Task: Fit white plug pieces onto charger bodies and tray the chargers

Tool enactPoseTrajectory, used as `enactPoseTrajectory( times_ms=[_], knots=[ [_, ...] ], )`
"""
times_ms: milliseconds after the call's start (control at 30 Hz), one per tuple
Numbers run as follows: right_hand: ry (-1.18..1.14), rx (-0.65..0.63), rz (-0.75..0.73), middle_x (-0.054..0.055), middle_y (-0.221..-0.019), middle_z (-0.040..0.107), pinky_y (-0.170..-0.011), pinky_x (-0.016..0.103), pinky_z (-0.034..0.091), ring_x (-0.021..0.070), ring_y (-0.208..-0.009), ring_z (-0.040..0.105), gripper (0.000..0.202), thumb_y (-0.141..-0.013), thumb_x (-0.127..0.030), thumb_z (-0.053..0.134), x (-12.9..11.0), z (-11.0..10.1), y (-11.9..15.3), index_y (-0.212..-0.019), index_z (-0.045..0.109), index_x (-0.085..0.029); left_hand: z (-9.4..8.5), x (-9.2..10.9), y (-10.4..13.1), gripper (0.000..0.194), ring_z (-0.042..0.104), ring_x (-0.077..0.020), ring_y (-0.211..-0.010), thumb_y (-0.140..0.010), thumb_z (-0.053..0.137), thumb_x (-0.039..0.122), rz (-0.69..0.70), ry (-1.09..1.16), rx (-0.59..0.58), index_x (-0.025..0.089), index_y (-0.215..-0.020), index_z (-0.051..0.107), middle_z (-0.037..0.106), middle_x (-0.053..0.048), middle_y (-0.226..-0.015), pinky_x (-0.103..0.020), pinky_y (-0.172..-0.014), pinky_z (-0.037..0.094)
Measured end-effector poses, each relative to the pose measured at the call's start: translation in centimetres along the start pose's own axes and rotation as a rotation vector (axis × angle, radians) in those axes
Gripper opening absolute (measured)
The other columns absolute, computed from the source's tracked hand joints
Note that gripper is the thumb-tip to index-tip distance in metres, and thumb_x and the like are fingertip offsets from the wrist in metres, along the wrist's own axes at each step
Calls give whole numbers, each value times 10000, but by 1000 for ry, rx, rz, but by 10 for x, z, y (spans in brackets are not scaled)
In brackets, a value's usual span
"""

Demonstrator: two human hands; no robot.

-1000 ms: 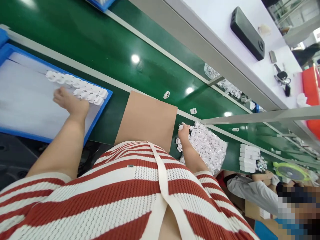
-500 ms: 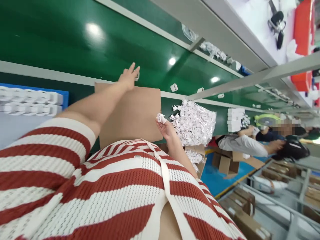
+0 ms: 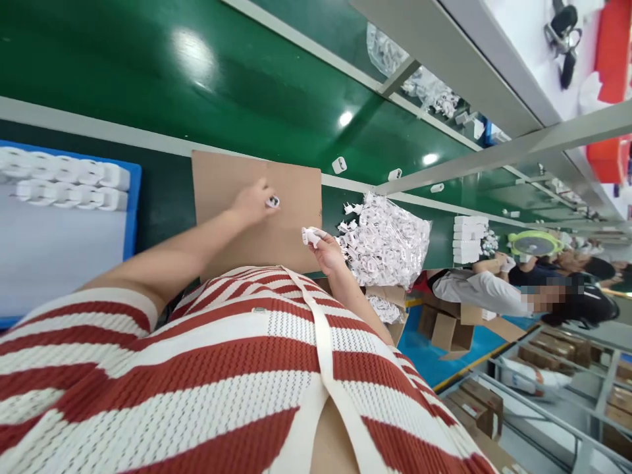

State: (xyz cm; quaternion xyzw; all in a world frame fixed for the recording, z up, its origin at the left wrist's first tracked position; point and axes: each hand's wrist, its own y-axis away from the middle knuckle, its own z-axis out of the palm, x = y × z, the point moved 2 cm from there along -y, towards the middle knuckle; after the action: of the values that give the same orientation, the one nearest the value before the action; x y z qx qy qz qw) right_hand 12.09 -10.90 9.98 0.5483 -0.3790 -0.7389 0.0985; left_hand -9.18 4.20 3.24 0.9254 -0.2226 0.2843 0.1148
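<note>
Within the left hand [image 3: 253, 201], seemingly, 1 white housing [image 3: 272, 202]

We see plain tan cardboard [image 3: 291, 181]; left of it, a blue-rimmed tray [image 3: 131, 224] with white pieces [image 3: 69, 171]; right of it, white parts [image 3: 380, 243]; beyond it, a green surface [image 3: 281, 112]; below it, our red-and-cream striped top [image 3: 222, 378].

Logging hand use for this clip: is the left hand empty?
No, the left hand holds a white plastic piece over the cardboard sheet.
</note>
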Motion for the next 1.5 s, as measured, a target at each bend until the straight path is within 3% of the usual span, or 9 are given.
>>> enactPoseTrajectory(
  times_ms=[133,267,367,533,667,800,1000,1233,1500],
  knots=[
    [300,-95,-108,37,-887,767,-725,272,519,148,-772,667,376,-628,-303,859,17,18,-15,-965,754,-173,40,6,75,271,671,-270,-926,-898,731,373,-96,137,65,176,-1085,721,634,-106,-1200,-368,-781,531],
    [584,-179,-222,63,-958,774,-782,308,552,182,-840,693,375,-717,-379,814,30,35,-30,-1024,757,-169,56,-1,98,320,652,-279,-1088,-905,706,363,-118,337,195,187,-1171,681,649,-110,-1214,-372,-938,528],
    [813,-251,-433,62,-1040,768,-860,321,551,189,-908,693,283,-821,-324,717,29,48,-41,-1065,762,-187,59,-6,100,330,633,-263,-1099,-918,683,418,-31,463,299,185,-1151,671,656,-109,-1177,-379,-993,510],
    [1017,-385,-694,56,-1057,732,-962,331,509,199,-982,654,247,-902,-251,615,21,69,-51,-1101,757,-217,65,-11,99,314,627,-235,-970,-945,623,456,41,519,354,175,-1066,694,651,-117,-1120,-362,-894,517],
    [1138,-449,-736,53,-1071,701,-1004,335,475,205,-1028,613,309,-897,-135,548,17,80,-53,-1121,739,-230,67,-13,98,320,615,-226,-917,-953,594,448,56,524,344,169,-1073,695,649,-113,-1091,-355,-842,508],
    [1400,-490,-781,81,-1110,677,-1038,366,444,234,-1102,563,441,-834,-1,485,15,86,-51,-1153,717,-197,68,-14,97,295,615,-233,-916,-943,588,437,57,542,341,174,-1027,692,649,-113,-1074,-364,-844,507],
    [1714,-520,-892,119,-1077,653,-934,374,457,272,-1041,539,376,-867,8,480,14,90,-45,-1098,726,-157,70,-15,96,288,625,-244,-943,-946,574,439,52,548,340,185,-1018,689,647,-112,-1086,-376,-863,514],
    [1734,-515,-956,124,-1071,638,-912,391,432,282,-1024,515,345,-885,0,470,18,87,-46,-1070,715,-157,69,-14,97,278,623,-246,-932,-937,583,415,49,544,333,172,-1019,690,648,-124,-1103,-386,-868,514],
    [1838,-517,-901,134,-1032,649,-873,388,434,286,-1011,515,302,-889,-12,481,17,94,-41,-974,731,-159,68,-12,98,243,627,-246,-952,-934,585,377,49,546,330,179,-1023,697,648,-122,-1103,-384,-882,520]
  ],
)
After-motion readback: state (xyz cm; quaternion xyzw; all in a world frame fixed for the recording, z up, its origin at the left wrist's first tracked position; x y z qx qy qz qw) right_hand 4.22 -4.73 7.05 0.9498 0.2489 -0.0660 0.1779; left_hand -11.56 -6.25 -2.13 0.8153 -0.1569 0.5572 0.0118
